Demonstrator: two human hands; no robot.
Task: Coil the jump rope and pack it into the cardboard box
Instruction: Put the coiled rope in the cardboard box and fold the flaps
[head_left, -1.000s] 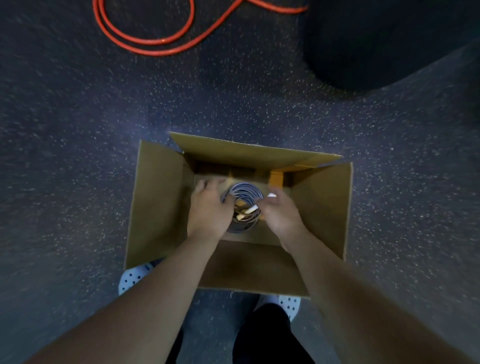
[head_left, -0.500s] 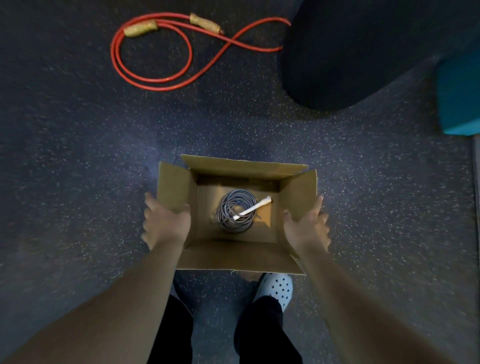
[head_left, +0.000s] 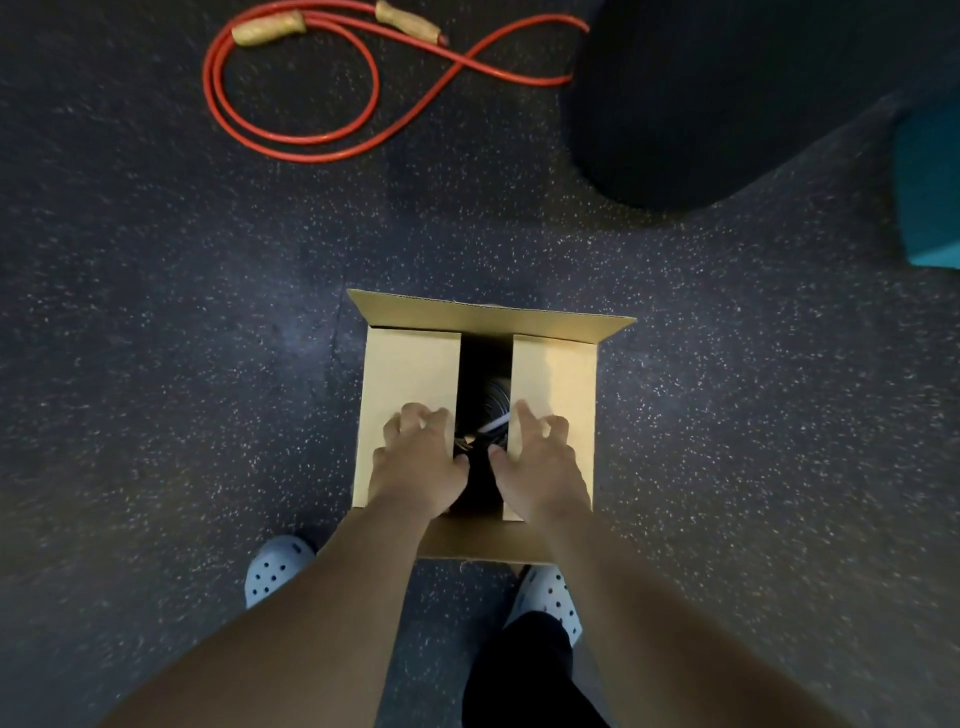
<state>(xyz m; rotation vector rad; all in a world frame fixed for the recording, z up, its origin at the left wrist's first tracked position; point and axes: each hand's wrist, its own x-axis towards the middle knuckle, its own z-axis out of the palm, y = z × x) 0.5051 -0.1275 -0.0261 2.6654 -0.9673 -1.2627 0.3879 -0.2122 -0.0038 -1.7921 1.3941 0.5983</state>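
A cardboard box stands on the dark speckled floor in front of my feet. Its two side flaps are folded down flat, with a dark gap between them. Through the gap I see part of the coiled grey jump rope and its white handle. My left hand presses on the left flap, fingers spread. My right hand presses on the right flap the same way. The far flap stands up behind; the near flap hangs toward me.
A red jump rope with tan handles lies looped on the floor at the upper left. A large dark rounded object fills the upper right. A teal block sits at the right edge. My white perforated clogs stand just behind the box.
My hands left the coiled rope inside the box, took the two side flaps and folded them down over the opening. The rope is now mostly covered.
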